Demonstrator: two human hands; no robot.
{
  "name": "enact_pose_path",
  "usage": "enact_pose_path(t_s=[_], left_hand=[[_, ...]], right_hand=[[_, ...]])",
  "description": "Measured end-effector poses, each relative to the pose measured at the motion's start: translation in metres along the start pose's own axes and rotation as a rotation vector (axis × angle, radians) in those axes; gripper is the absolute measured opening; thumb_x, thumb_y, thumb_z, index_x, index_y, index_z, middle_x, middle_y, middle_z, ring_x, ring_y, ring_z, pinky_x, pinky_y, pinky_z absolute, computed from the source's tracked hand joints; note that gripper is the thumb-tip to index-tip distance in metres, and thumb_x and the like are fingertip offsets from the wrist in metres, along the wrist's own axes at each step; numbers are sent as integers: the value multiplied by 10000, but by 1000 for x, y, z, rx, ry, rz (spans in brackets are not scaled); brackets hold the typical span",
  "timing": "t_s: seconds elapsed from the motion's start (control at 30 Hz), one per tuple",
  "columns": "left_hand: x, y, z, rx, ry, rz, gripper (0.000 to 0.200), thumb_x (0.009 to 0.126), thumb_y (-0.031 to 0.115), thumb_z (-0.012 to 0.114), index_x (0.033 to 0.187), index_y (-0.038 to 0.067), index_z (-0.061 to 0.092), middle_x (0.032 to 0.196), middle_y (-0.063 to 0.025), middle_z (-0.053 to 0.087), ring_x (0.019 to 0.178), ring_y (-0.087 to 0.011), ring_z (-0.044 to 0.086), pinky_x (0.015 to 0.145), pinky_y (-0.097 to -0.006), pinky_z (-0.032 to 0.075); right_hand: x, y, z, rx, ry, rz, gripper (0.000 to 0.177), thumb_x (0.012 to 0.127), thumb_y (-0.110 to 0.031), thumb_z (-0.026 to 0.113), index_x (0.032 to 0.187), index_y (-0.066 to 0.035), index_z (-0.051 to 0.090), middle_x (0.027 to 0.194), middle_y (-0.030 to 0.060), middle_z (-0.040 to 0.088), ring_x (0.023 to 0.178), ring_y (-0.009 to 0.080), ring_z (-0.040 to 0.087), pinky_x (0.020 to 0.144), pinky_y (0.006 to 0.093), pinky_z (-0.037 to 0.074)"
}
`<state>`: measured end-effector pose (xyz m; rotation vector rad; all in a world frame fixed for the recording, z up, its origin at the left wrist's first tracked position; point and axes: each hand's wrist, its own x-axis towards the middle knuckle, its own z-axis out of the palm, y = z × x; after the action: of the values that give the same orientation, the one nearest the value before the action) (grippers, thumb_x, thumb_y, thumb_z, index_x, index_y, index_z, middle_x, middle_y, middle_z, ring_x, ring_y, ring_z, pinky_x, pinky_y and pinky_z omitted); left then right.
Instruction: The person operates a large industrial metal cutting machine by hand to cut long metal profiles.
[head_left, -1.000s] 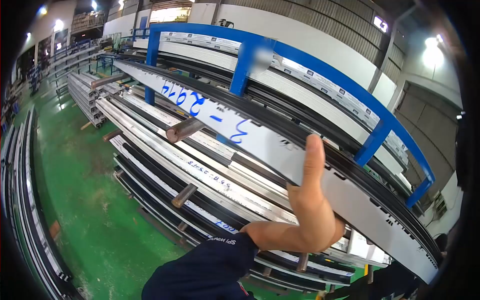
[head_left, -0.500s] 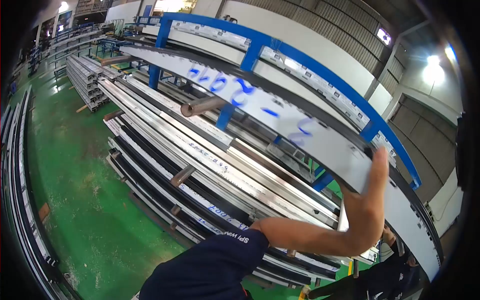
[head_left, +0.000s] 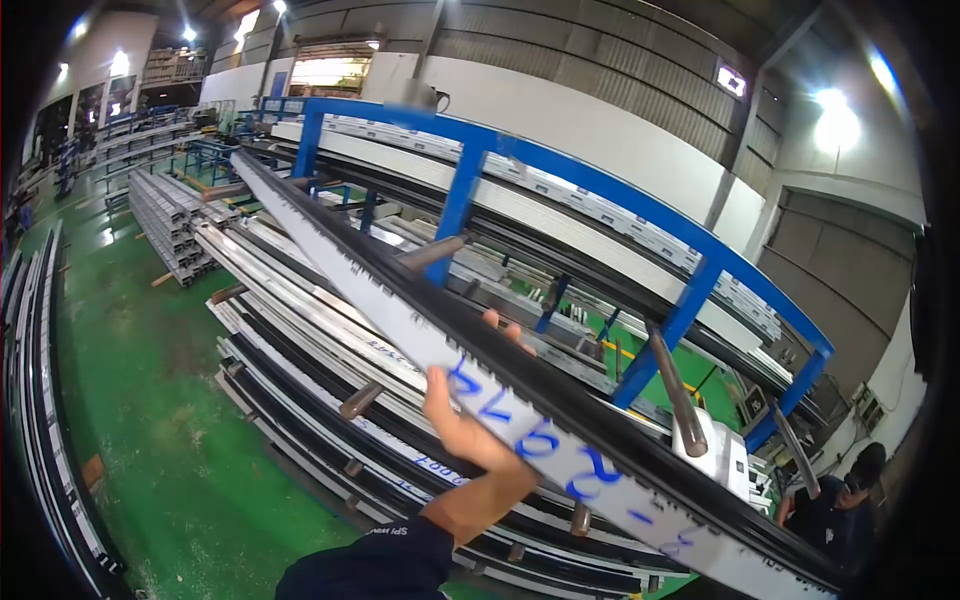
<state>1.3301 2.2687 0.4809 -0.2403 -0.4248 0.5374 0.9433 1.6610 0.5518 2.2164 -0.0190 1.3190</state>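
My left hand (head_left: 478, 435) is closed around a long metal profile (head_left: 560, 450) from below, with the thumb on its near white face and fingertips showing over the black far side. The profile slants from the upper left to the lower right. Blue handwritten digits mark its white face. Beneath and behind it, a metal peg (head_left: 435, 252) sticks out from a blue rack (head_left: 462, 190). My right hand is out of view.
Stacked profiles (head_left: 300, 290) rest on lower pegs, one peg (head_left: 360, 400) jutting towards me. Another bare peg (head_left: 680, 400) projects at the right. A co-worker (head_left: 840, 505) stands at the far right. More long profiles (head_left: 45, 400) lie on the green floor (head_left: 170, 430) at left.
My left hand appears further left in view, its fingers now wrapped round the profile. The profile sits lower and slants more steeply. The rack's right side and the co-worker have come into clearer view.
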Motion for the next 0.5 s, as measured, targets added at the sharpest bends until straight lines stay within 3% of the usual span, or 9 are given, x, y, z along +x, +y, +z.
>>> enact_pose_path(t_s=[0.07, 0.17, 0.2, 0.23, 0.27, 0.37, 0.4, 0.47, 0.5], left_hand=[[-31, -2, 2, -177, -262, -161, 679, 948, 507, 470, 1454, 55, 447, 1368, -164, 536, 1187, -297, 557, 1022, -440, 492], [-64, -9, 19, -30, -224, -252, 764, 905, 548, 521, 1487, 67, 403, 1307, -125, 554, 1173, -250, 534, 1050, -429, 463], [-67, -17, 30, -17, -247, -284, 763, 906, 552, 519, 1485, 69, 407, 1311, -126, 554, 1177, -252, 533, 1052, -428, 462], [-63, -26, 41, -7, -275, -332, 762, 907, 557, 516, 1484, 71, 411, 1315, -127, 553, 1181, -255, 532, 1054, -428, 460], [-55, -38, 52, 3, -318, -391, 762, 908, 562, 514, 1483, 72, 415, 1319, -128, 552, 1186, -257, 531, 1056, -427, 458], [-36, -90, 81, 33, -486, -596, 761, 910, 576, 507, 1479, 78, 426, 1330, -131, 550, 1198, -264, 528, 1062, -424, 452], [-33, -117, 91, 41, -556, -667, 761, 911, 581, 505, 1478, 80, 429, 1334, -132, 550, 1202, -267, 527, 1064, -423, 450], [-37, -179, 112, 71, -731, -790, 760, 912, 591, 500, 1475, 83, 437, 1342, -133, 548, 1211, -271, 525, 1068, -422, 446], [-45, -210, 126, 89, -837, -831, 760, 913, 596, 498, 1474, 85, 440, 1346, -134, 547, 1215, -274, 525, 1070, -421, 444]], right_hand=[[-11, -10, -10, -119, -55, 73, 487, 884, -296, 731, 1269, -11, 642, 1132, 207, 698, 1039, 398, 652, 901, 474, 504], [-7, -21, -19, -162, -92, 86, 556, 876, -393, 709, 1311, -55, 627, 1169, 209, 681, 1034, 392, 651, 908, 490, 503], [4, -32, -34, -377, -242, -72, 521, 908, -387, 690, 1303, -53, 630, 1144, 204, 684, 1027, 364, 656, 908, 476, 519], [-5, -46, -4, 80, -13, 289, 447, 941, -227, 531, 1330, -25, 617, 1278, 189, 645, 1262, 350, 568, 1083, 440, 435], [19, -60, -10, -17, -106, 204, 475, 984, -243, 482, 1378, 7, 573, 1359, 215, 594, 1326, 373, 515, 1119, 462, 404], [115, -138, -40, -239, 97, 34, 496, 797, -34, 684, 1283, 41, 620, 1318, 216, 633, 1269, 380, 574, 1100, 473, 417], [143, -142, -46, -195, 184, -13, 698, 663, -55, 759, 1345, -55, 612, 1305, 134, 655, 1219, 335, 603, 1061, 421, 437], [175, -127, -56, -248, 440, -168, 713, 735, -91, 808, 1381, -16, 513, 1281, 219, 642, 1150, 362, 637, 986, 419, 488], [188, -138, -61, -383, 581, 49, 613, 742, -120, 811, 1301, 8, 595, 1254, 211, 656, 1087, 346, 660, 967, 415, 506]])
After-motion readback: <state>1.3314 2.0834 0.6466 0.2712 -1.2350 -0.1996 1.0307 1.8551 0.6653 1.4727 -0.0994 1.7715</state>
